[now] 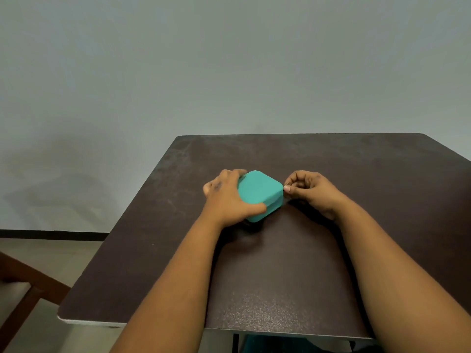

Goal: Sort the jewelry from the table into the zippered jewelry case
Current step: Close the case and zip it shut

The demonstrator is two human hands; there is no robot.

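The closed case [258,194] is held at mid-table [318,263] by the left hand [226,200], the zip pull apparently pinched at its right corner by the right hand [309,191], so the case could be dragged if grip slackens.

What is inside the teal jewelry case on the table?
Nothing inside shows: the teal jewelry case is closed. The left hand holds it; the right hand pinches at its corner.
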